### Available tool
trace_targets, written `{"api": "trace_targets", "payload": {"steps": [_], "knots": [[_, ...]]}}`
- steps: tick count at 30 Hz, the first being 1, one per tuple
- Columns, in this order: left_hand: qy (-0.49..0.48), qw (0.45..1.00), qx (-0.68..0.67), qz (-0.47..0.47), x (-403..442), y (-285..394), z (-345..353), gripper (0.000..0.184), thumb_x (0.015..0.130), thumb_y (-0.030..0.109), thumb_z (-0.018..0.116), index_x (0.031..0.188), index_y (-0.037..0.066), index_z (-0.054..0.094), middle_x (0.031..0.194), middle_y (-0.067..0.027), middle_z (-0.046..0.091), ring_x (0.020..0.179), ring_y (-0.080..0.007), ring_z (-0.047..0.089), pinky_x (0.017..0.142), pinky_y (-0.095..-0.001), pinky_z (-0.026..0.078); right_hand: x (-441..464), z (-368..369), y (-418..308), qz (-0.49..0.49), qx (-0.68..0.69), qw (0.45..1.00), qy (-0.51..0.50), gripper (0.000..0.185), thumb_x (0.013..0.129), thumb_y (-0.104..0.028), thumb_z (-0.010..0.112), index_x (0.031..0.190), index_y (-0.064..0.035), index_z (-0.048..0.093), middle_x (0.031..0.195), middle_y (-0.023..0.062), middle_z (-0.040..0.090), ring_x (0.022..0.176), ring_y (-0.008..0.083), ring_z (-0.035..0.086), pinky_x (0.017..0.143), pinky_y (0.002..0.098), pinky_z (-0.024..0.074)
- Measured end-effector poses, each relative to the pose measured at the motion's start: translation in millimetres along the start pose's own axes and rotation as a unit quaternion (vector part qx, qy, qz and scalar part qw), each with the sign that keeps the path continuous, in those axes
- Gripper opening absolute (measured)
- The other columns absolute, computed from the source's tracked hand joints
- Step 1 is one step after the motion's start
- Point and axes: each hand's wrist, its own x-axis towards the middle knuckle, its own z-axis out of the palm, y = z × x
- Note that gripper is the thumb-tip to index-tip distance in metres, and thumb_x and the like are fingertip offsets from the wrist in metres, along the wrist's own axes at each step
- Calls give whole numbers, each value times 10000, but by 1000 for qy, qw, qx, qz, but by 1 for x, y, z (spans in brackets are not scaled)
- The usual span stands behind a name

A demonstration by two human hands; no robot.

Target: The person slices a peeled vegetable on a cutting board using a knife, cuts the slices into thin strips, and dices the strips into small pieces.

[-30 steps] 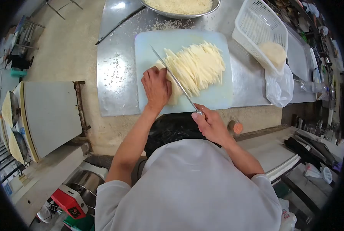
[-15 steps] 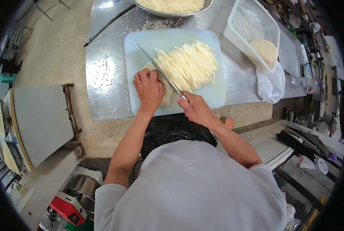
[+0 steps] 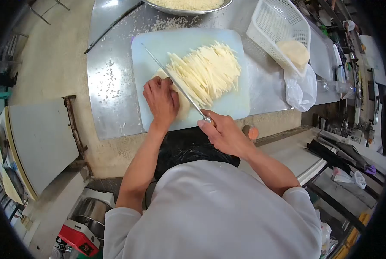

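My left hand point(image 3: 162, 101) presses curled fingers on a pale, peeled vegetable piece point(image 3: 184, 106), perhaps a root, at the left of the cutting board point(image 3: 142, 56). Much of that piece is hidden under the hand and blade. My right hand point(image 3: 222, 131) grips the handle of a long knife point(image 3: 178, 86). Its blade slants up and left across the board, right beside the left fingers, with the tip slightly blurred. A spread heap of thin pale strips point(image 3: 210, 71) lies on the board just right of the blade.
A metal bowl point(image 3: 188, 11) of finely chopped pale bits stands beyond the board. At the right, a white plastic basket point(image 3: 262, 32) holds a round pale vegetable point(image 3: 293, 55), beside a white plastic bag point(image 3: 301, 91). Pale crumbs dot the metal table point(image 3: 111, 99); a dark rod point(image 3: 111, 28) lies at its left.
The knife handle and my right hand have come closer to my body, while the tip stays over the board's upper left. My left hand stays on the piece. The whole view has shifted slightly.
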Motion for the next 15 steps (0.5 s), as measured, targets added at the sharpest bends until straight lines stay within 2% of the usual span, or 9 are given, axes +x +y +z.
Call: {"api": "trace_targets", "payload": {"steps": [3, 6, 9, 12, 15], "knots": [[-19, 1000, 14, -2, 0, 0, 0, 314, 851, 70, 587, 1156, -4, 599, 1211, -232, 532, 1139, -426, 473, 990, -549, 379, 37, 19, 32, -88, -53, 994, 49, 460, 1054, -280, 584, 1267, 125, 628, 771, 278, 665, 716, 428, 663, 739, 464, 530], [-14, 1000, 8, 2, 0, -2, 1, 305, 855, 65, 582, 1151, -5, 597, 1201, -231, 535, 1133, -427, 475, 991, -548, 378, 39, 14, 29, -34, -41, 998, 27, 462, 1056, -283, 585, 1271, 124, 624, 769, 283, 664, 736, 440, 674, 749, 473, 531], [12, 1000, -15, -2, 0, -3, 2, 335, 806, 93, 635, 1137, 48, 641, 1160, -171, 538, 1120, -394, 486, 965, -529, 384, 7, 1, 9, -34, -16, 999, -9, 511, 1084, -307, 561, 1373, 115, 565, 652, 134, 574, 571, 195, 574, 591, 373, 489], [-3, 1000, 4, -15, 0, -3, 3, 328, 812, 108, 634, 1133, 44, 641, 1168, -176, 541, 1116, -396, 484, 964, -533, 384, 18, 9, 20, -48, -38, 998, 17, 463, 1050, -293, 590, 1256, 119, 632, 832, 297, 683, 816, 478, 689, 777, 499, 533], [10, 1000, 2, -2, 0, -6, 4, 320, 812, 100, 631, 1127, 42, 639, 1166, -183, 544, 1105, -397, 481, 963, -533, 382, 38, 18, 28, -72, -58, 995, 34, 467, 1057, -294, 578, 1259, 124, 629, 859, 303, 690, 838, 487, 690, 791, 511, 534]]}}
